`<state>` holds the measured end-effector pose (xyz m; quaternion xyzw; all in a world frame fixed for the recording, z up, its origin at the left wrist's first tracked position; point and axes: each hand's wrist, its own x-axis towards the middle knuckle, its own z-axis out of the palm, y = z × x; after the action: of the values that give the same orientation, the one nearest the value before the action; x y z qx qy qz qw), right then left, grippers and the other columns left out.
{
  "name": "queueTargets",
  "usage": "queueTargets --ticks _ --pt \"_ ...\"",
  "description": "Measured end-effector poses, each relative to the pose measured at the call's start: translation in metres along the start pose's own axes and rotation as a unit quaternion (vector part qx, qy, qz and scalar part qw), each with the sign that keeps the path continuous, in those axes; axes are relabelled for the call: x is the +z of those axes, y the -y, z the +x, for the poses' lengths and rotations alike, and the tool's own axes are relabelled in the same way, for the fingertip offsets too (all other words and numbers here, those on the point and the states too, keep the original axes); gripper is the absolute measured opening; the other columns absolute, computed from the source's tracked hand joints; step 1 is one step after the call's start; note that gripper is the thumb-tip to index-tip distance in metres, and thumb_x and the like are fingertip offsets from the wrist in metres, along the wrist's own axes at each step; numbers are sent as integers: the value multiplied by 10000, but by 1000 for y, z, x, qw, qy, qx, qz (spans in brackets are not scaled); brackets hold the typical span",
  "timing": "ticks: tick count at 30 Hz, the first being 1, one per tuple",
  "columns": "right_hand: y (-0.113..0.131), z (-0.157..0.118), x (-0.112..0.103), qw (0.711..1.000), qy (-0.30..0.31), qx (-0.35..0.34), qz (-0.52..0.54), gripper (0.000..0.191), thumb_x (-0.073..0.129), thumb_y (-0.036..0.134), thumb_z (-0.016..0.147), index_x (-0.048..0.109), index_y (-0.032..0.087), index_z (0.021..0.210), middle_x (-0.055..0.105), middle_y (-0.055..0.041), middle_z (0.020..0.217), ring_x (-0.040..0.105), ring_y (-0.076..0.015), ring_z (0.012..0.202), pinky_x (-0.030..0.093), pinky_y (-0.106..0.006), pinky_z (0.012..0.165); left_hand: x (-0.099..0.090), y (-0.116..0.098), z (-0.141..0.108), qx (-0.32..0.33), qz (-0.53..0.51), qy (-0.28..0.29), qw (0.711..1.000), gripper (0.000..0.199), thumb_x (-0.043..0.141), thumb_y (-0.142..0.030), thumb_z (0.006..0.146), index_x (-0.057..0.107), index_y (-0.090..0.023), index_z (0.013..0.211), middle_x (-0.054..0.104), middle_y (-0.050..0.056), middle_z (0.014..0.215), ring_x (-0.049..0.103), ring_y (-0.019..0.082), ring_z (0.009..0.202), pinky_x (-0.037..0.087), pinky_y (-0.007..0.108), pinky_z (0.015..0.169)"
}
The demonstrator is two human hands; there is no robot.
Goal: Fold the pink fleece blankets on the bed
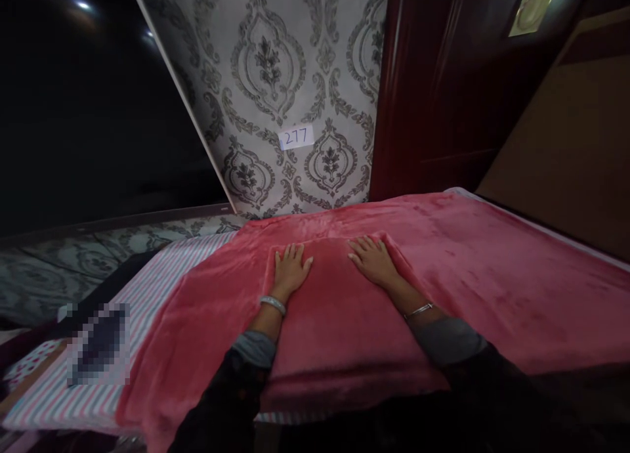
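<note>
A plush pink-red blanket (pixel 502 276) is spread over a surface in front of me. On its middle lies a folded rectangular piece of the same plush cloth (pixel 339 308); whether it is part of the blanket I cannot tell. My left hand (pixel 291 269) rests flat on the far left corner of this folded piece, fingers spread, a pale bangle on the wrist. Near its far right corner my right hand (pixel 373 259) also lies flat with fingers apart, a thin metal bracelet on that wrist. Neither hand grips anything.
A striped sheet (pixel 197 249) shows under the blanket at the left, with a blurred dark item (pixel 101 341) on it. A large black screen (pixel 98 111) stands at the left. Behind are patterned wallpaper (pixel 268 59), a paper label (pixel 296 137) reading 277, and dark red wood panelling (pixel 423 92).
</note>
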<state>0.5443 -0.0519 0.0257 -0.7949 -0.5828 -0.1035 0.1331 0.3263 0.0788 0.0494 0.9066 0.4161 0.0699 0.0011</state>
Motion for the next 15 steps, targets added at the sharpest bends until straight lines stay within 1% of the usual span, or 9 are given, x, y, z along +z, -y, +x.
queueTargets --ticks 2,4,8,11,13,15 --pt "-3 0 -2 1000 1 9 -9 502 373 404 1022 488 217 1473 457 -107 1521 367 -306 1422 252 -544 1169 -3 6 2 -7 12 -5 1000 647 262 -538 1000 353 -186 1536 317 155 1612 237 289 1513 136 575 1228" --pt "-7 0 -4 1000 2 26 -16 508 361 409 1023 486 212 1474 450 -115 1526 372 -311 1418 248 -558 1166 -5 14 3 -29 18 -9 999 654 261 -552 994 367 -189 1528 328 162 1606 244 298 1510 150 590 1218" --pt "-19 -3 -6 997 11 67 -34 528 322 412 1025 460 192 1485 427 -125 1541 333 -314 1437 268 -591 1144 -6 29 2 -80 -1 20 997 652 238 -535 992 334 -201 1544 292 147 1624 226 310 1515 210 613 1193" --pt "-34 -11 -8 994 38 98 -34 536 298 402 1023 433 200 1501 354 -111 1587 297 -318 1457 287 -621 1124 -6 40 -1 -91 -7 29 995 638 222 -498 994 318 -204 1552 260 130 1638 206 303 1521 211 612 1197" --pt "-46 -19 -12 991 60 115 -25 546 290 403 1021 400 214 1522 294 -98 1615 292 -326 1461 298 -632 1115 -7 48 -5 -96 -12 32 995 641 221 -485 992 311 -192 1555 241 128 1643 223 307 1516 220 611 1196" --pt "-59 -27 -19 987 89 133 -11 565 279 408 1021 345 221 1550 290 -101 1616 308 -333 1453 312 -646 1103 -11 57 -9 -104 -19 39 994 648 235 -487 989 307 -183 1557 264 135 1633 259 325 1501 240 621 1186"
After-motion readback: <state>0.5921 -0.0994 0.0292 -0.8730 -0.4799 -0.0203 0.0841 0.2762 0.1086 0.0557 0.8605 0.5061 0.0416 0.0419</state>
